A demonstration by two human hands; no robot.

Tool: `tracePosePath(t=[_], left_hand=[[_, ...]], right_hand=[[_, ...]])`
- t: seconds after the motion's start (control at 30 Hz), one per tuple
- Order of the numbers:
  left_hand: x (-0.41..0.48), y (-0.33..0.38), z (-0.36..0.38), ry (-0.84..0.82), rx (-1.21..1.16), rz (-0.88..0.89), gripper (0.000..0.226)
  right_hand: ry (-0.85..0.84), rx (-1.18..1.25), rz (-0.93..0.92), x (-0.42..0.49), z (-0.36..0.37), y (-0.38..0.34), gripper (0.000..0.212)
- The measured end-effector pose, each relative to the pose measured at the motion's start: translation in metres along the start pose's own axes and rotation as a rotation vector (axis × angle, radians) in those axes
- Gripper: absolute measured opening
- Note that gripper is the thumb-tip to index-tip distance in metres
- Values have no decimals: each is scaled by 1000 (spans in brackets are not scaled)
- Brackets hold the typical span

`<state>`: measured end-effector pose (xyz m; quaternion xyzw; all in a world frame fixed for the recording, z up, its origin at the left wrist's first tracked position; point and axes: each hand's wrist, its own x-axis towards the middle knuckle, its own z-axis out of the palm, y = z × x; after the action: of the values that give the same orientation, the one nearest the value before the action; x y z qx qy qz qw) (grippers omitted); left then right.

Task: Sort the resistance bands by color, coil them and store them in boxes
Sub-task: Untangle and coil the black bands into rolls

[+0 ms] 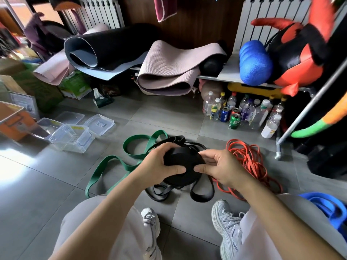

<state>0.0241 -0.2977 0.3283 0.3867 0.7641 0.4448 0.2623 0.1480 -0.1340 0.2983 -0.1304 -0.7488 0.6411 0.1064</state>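
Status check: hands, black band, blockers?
Left hand and right hand both grip the black coil; tail loose on floor. Green band, orange bands lie uncoiled alongside. Clear boxes open.

black coil [183, 166], green band [112, 164], orange bands [249, 160], blue bands [326, 207]

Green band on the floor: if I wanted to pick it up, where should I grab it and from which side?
Grip the green band at its near-left end loop, coming from above on the left. That end lies flat and alone on the tiles, whereas its far loops crowd against the black bands and the left hand. A guess, but the cleanest spot.
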Motion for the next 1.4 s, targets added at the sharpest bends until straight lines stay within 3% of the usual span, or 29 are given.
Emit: tracePosePath(t=[0.13,0.3,0.5,0.6,0.67,0.77,0.83,0.93,1.07,1.27,1.4], left_hand=[[2,-1,2,88,65,4,35],[6,1,-3,137,-41,-19,31],[5,1,-4,129,-522,-100,47],[4,5,2,86,-678,-173,41],[5,5,7,99,-577,-179,46],[10,2,12,211,15,-29,74],[12,-1,16,216,380,206,89],[9,3,28,85,812,301,75],[11,2,32,95,787,198,56],[12,4,23,223,656,175,52],[16,4,14,270,436,77,50]], right_hand=[[41,41,-24,4,4,-4,37],[69,59,-45,8,1,-8,36],[17,169,-43,9,-5,-13,41],[58,193,-30,8,-4,-13,35],[92,172,-33,6,-6,-12,34],[98,91,-8,3,-10,-7,32],[87,-30,22,2,-10,-2,33],[77,-170,52,-1,-7,1,33],[116,-198,68,-1,-8,-2,35],[234,-185,4,-1,-13,0,31],[357,-249,-101,0,-16,-4,36]])
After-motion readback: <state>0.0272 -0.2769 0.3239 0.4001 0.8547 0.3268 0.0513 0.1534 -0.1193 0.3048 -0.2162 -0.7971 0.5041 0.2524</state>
